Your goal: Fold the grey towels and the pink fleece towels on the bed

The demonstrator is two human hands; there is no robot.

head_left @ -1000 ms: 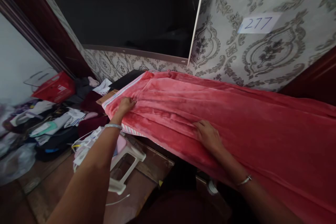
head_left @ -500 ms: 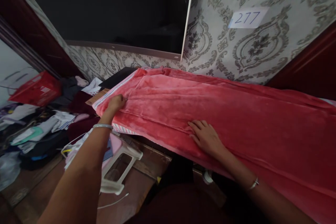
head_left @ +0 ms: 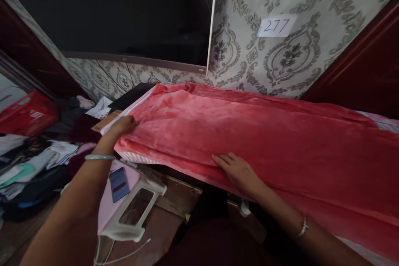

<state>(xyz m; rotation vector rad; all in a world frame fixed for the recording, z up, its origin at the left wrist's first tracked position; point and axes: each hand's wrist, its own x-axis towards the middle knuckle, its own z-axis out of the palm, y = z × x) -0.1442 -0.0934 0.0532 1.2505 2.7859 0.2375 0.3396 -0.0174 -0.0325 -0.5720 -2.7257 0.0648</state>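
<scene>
A long red plush blanket (head_left: 274,145) lies folded lengthwise across a raised surface, its striped underside showing at the left end. My left hand (head_left: 124,125) is closed on the blanket's fabric near that left end. Lower down, along the front fold, my right hand (head_left: 238,170) rests on the plush with its fingers stretched out. The surface under the blanket is mostly hidden.
A pink and white plastic stool (head_left: 137,216) with a phone (head_left: 119,184) on it stands below my left arm. Heaped clothes (head_left: 40,166) and a red basket (head_left: 29,112) are at the left. A television (head_left: 124,16) hangs behind the blanket.
The view has turned slightly, and more of the stool and phone shows. My right hand has slid a little along the front fold; my left hand stays closed at the left end.
</scene>
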